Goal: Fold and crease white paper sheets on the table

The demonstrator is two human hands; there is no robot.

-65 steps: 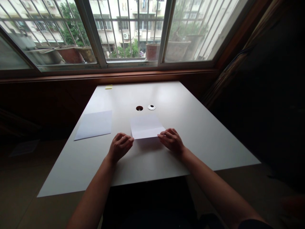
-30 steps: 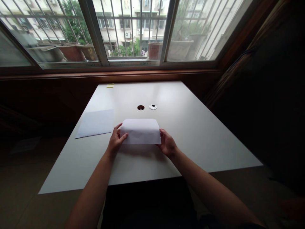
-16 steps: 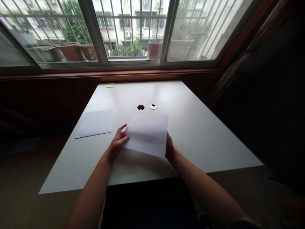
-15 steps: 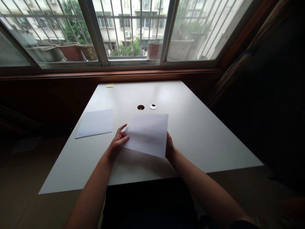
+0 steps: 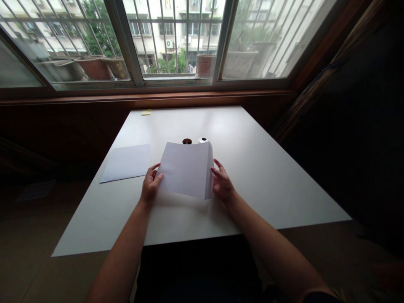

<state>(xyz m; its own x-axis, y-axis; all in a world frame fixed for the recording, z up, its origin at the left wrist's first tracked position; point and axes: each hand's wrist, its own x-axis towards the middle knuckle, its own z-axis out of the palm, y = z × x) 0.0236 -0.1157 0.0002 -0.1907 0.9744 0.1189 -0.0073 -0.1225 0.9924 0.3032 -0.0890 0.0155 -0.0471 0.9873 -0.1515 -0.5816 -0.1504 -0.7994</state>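
Observation:
A white sheet of paper is lifted off the white table and stands tilted toward me, its right edge curling back. My left hand pinches its lower left edge with thumb on the front. My right hand holds the right edge, fingers partly spread along it. Both hands hover just above the tabletop near the front middle.
A second white sheet lies flat at the left of the table. A round cable hole and its loose white cap sit behind the held paper. A small yellow note lies at the far edge, below the barred window.
The paper, folded flat on the table earlier, was picked up by both hands, opened out, and now stands more upright with its right edge bending back.

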